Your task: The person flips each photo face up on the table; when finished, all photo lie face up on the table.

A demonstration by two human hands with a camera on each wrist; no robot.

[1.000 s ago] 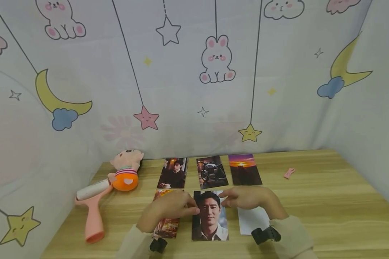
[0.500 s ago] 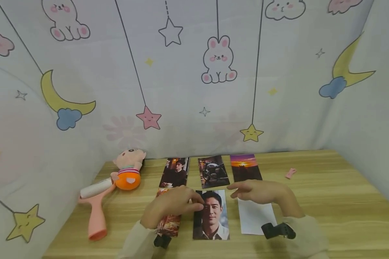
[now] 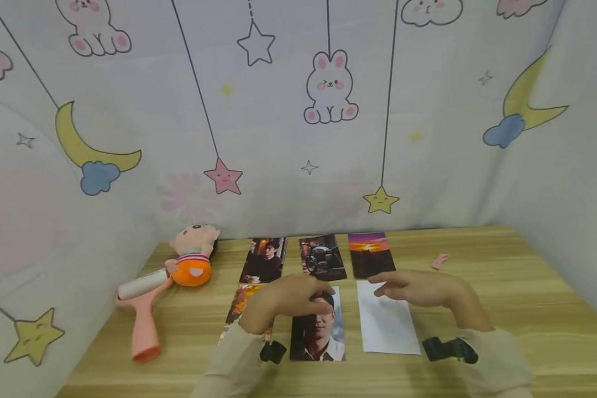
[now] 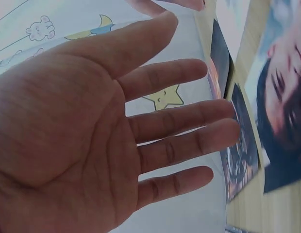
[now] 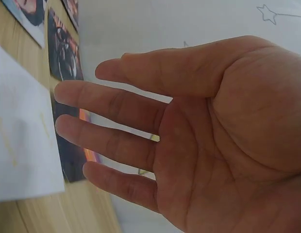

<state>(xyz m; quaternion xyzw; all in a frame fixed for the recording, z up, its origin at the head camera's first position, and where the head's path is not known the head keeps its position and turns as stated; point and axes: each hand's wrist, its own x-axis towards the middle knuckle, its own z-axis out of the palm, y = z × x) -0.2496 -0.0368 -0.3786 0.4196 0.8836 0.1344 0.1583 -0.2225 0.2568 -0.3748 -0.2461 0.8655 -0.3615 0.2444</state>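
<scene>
My left hand (image 3: 291, 298) hangs over the portrait photo (image 3: 318, 342), covering part of the pictured face; the left wrist view shows its palm (image 4: 68, 131) with nothing in it. Above the top edge of a blank white card (image 3: 389, 326) is my right hand (image 3: 415, 288), its fingers (image 5: 111, 138) extended and its palm bare. An autumn-leaves photo (image 3: 245, 298) lies left of the portrait, partly hidden by the left arm. Behind these, a back row holds a photo of a person with a cup (image 3: 265, 260), a motorcycle photo (image 3: 322, 257) and a sunset photo (image 3: 371, 258).
At the table's left lie a pink-handled lint roller (image 3: 144, 318) and a plush doll (image 3: 194, 257) in orange shorts. A small pink bow (image 3: 440, 261) sits at the right on the wooden tabletop (image 3: 507, 298). A cartoon-printed curtain (image 3: 278, 121) encloses the back and sides.
My left hand has shifted right, from the portrait's left edge to over its upper part. The right hand has drawn away rightward from the portrait, and more of the white card shows.
</scene>
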